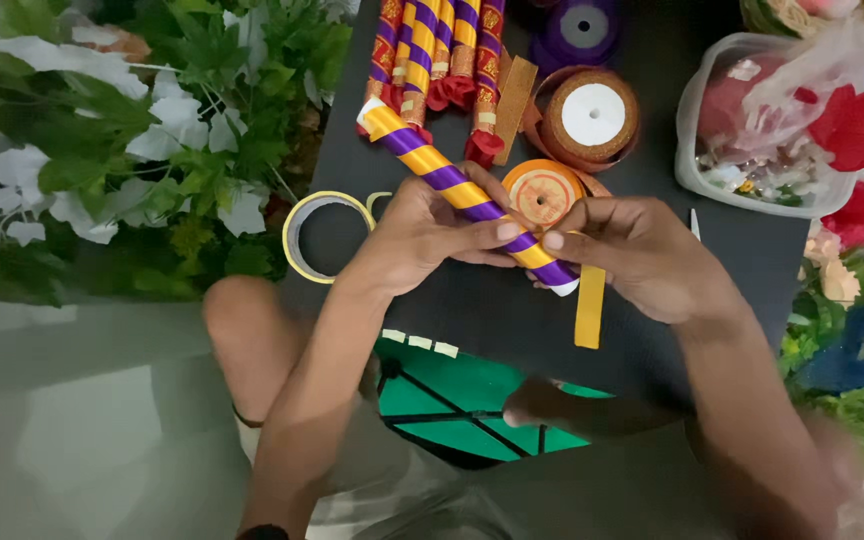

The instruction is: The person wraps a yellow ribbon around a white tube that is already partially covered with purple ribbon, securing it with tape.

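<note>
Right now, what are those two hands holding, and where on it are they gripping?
Both hold one striped stick, wrapped in yellow and purple ribbon. The left hand grips its lower middle; the right hand pinches near its bottom end.

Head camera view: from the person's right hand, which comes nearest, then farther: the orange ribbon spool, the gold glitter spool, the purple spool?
From the right hand:
1. Orange ribbon spool, just beside the fingertips.
2. Gold glitter spool, behind it.
3. Purple spool, at the top edge.

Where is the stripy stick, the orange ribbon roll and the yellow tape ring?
Purple-and-yellow striped stick (432, 160), head view, bare middle of the stick.
Orange ribbon roll (542, 192), head view, its flat top.
Yellow tape ring (297, 215), head view, its left rim.
</note>
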